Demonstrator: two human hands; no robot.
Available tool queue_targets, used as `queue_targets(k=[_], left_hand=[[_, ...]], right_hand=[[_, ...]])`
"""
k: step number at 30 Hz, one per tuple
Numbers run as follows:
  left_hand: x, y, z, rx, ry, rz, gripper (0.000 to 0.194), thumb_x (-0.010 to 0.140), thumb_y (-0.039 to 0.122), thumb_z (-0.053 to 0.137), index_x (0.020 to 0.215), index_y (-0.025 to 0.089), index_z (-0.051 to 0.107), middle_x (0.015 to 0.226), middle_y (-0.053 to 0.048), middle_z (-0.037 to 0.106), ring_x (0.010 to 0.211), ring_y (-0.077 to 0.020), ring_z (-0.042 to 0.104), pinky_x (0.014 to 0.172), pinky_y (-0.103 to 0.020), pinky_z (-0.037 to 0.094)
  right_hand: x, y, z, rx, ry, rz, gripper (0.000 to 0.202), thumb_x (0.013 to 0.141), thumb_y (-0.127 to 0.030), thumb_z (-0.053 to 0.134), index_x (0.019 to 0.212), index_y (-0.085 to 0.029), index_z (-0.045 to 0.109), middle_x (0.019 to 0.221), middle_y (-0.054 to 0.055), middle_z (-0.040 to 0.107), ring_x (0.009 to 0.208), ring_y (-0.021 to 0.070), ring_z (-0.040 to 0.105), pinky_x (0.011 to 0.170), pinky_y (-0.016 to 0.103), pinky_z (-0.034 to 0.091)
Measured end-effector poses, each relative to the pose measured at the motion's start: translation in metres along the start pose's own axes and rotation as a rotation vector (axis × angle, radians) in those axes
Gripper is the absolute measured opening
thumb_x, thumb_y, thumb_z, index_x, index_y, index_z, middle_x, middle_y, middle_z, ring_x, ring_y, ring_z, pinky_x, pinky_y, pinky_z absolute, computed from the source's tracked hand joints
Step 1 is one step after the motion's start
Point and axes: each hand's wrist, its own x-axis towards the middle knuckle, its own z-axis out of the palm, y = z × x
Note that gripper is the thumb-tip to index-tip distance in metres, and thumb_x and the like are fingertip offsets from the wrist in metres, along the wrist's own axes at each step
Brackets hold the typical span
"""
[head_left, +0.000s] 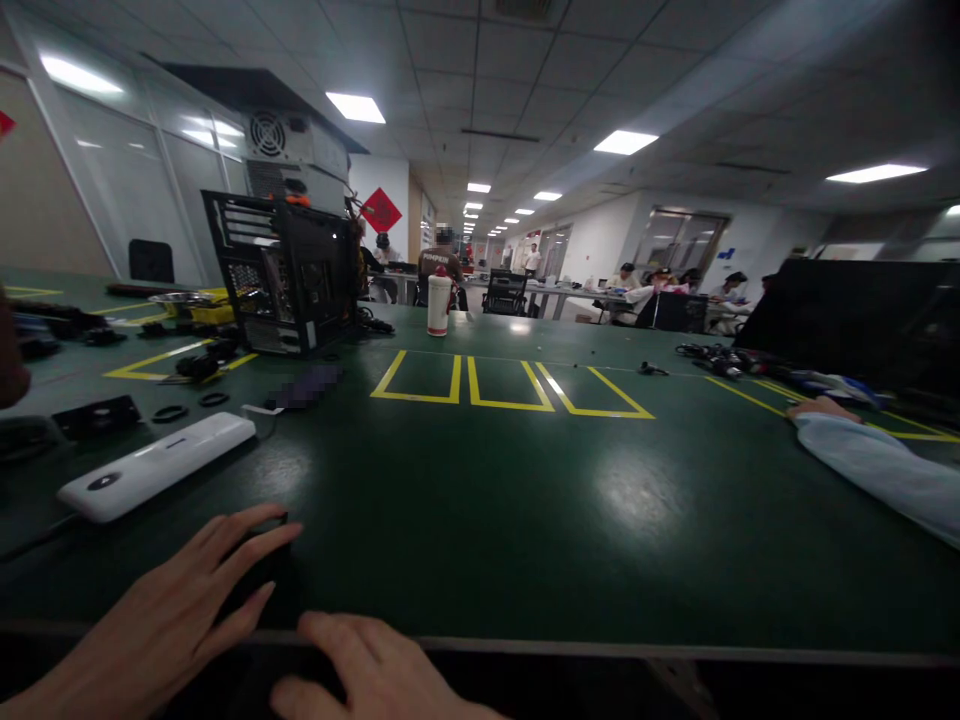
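Near the front edge of the green table (pixel 480 500), my left hand (pixel 172 595) reaches in from the lower left. Its fingers are stretched out and apart, around a dark patch; whether that is a black object or shadow I cannot make out. My right hand (pixel 375 655) is at the table's edge just right of it, partly cut off by the frame, with thumb and forefinger apart and nothing visible between them. Beyond my left hand lies a long white power strip (pixel 161 465). Two black rings (pixel 170 413) and a flat black plate (pixel 96 417) rest behind the strip.
An open black computer case (pixel 289 270) stands at back left, a white bottle with red cap (pixel 439 303) beside it. Yellow tape outlines (pixel 510 405) mark the table. At right, a co-worker's sleeved arm (pixel 870 455) lies near cables (pixel 712 358) and a large black panel (pixel 855 315).
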Motion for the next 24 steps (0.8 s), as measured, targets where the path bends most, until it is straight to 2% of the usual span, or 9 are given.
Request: queue_targets(k=[3,5,8,10,12,14,17,22,24], left_hand=[[0.003,0.006,-0.001,0.013,-0.03,0.051,0.036,0.079,0.033,0.046,0.115,0.037,0.044,0.126,0.003,0.043,0.106,-0.0209,0.052,0.087,-0.036,0.047],[0.007,0.013,-0.002,-0.018,-0.034,0.084,0.036,0.079,0.033,0.046,0.115,0.033,0.044,0.128,0.0,0.041,0.106,-0.0207,0.052,0.087,-0.035,0.047],[0.02,0.031,-0.003,-0.087,-0.054,0.102,0.033,0.08,0.032,0.045,0.113,0.028,0.045,0.128,-0.002,0.042,0.108,-0.0211,0.05,0.09,-0.035,0.045],[0.032,0.045,-0.003,-0.153,-0.059,0.102,0.032,0.08,0.031,0.045,0.112,0.026,0.045,0.125,-0.003,0.044,0.108,-0.0209,0.05,0.09,-0.035,0.044],[0.048,0.059,0.0,-0.237,-0.079,0.12,0.031,0.081,0.028,0.044,0.111,0.025,0.044,0.123,-0.005,0.044,0.108,-0.0201,0.048,0.092,-0.035,0.043],[0.066,0.073,0.005,-0.311,-0.102,0.148,0.031,0.08,0.025,0.044,0.111,0.024,0.043,0.122,-0.005,0.042,0.107,-0.0203,0.048,0.091,-0.037,0.042],[0.093,0.091,0.015,-0.381,-0.121,0.186,0.03,0.08,0.023,0.044,0.11,0.024,0.042,0.119,-0.006,0.042,0.103,-0.0208,0.048,0.089,-0.04,0.042],[0.141,0.108,0.038,-0.48,-0.123,0.252,0.031,0.08,0.026,0.045,0.11,0.021,0.039,0.113,-0.008,0.043,0.1,-0.0218,0.048,0.086,-0.041,0.042],[0.161,0.111,0.048,-0.554,-0.14,0.274,0.038,0.079,0.029,0.048,0.114,0.019,0.036,0.113,-0.01,0.044,0.101,-0.0228,0.048,0.087,-0.042,0.042]], right_hand=[[0.004,0.005,-0.028,-0.076,-0.091,-0.261,0.041,0.081,-0.031,0.046,0.12,-0.019,0.042,0.132,0.012,0.038,0.119,0.0254,0.039,0.096,0.038,0.039],[0.009,0.006,-0.048,-0.081,-0.086,-0.204,0.045,0.083,-0.027,0.043,0.125,-0.014,0.037,0.132,0.014,0.038,0.122,0.0261,0.036,0.099,0.04,0.035],[0.019,0.009,-0.067,0.034,-0.038,-0.094,0.048,0.083,-0.025,0.041,0.128,-0.013,0.031,0.133,0.013,0.035,0.122,0.0239,0.035,0.101,0.037,0.033],[0.025,0.015,-0.071,0.157,-0.008,-0.035,0.045,0.082,-0.026,0.044,0.125,-0.016,0.037,0.126,0.011,0.043,0.115,0.0212,0.043,0.097,0.035,0.037],[0.031,0.024,-0.071,0.306,-0.008,0.027,0.037,0.082,-0.025,0.045,0.118,-0.017,0.045,0.109,0.009,0.055,0.1,0.0173,0.054,0.087,0.032,0.043],[0.036,0.037,-0.071,0.44,0.035,0.108,0.034,0.08,-0.024,0.047,0.113,-0.016,0.047,0.098,0.007,0.059,0.088,0.0149,0.058,0.078,0.029,0.047],[0.042,0.062,-0.078,0.506,0.136,0.218,0.029,0.077,-0.026,0.051,0.104,-0.015,0.053,0.092,0.006,0.062,0.084,0.015,0.059,0.076,0.03,0.047],[0.05,0.106,-0.107,0.576,0.196,0.303,0.029,0.072,-0.025,0.057,0.099,-0.016,0.056,0.085,0.005,0.063,0.08,0.0148,0.06,0.074,0.031,0.047],[0.054,0.121,-0.12,0.582,0.202,0.332,0.029,0.07,-0.023,0.058,0.098,-0.015,0.056,0.083,0.005,0.064,0.077,0.0146,0.06,0.073,0.031,0.047]])
